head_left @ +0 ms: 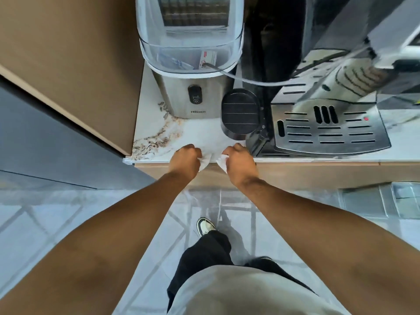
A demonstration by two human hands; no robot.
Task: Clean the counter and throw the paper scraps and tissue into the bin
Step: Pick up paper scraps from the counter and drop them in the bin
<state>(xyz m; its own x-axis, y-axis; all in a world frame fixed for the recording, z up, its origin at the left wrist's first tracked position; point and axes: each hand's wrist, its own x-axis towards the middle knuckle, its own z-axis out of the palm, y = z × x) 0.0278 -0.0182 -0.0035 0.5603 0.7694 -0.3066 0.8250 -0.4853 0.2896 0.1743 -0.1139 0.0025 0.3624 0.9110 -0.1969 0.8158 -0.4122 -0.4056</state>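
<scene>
— What are your hands doing?
— My left hand [185, 159] and right hand [239, 163] are each fisted on a white tissue [205, 160] piece at the marble counter [200, 133] edge.
— What's beyond?
— Ice maker [191, 64] at twelve o'clock, coffee machine [329, 123] at two.

Looks like a kitchen or coffee corner, seen from above. White marble-patterned table [159, 135] with brown veining at 12 o'clock, wooden front below its edge. Steel countertop ice maker [193, 87] with a clear lid at 12 o'clock, marked "Hicon". Espresso machine with a slotted metal drip tray [329, 128] at 2 o'clock, a round black ribbed appliance [241, 114] just beside it. Tall brown cabinet panel [68, 64] at 10 o'clock. Glossy pale tiled floor [68, 214] underneath.
</scene>
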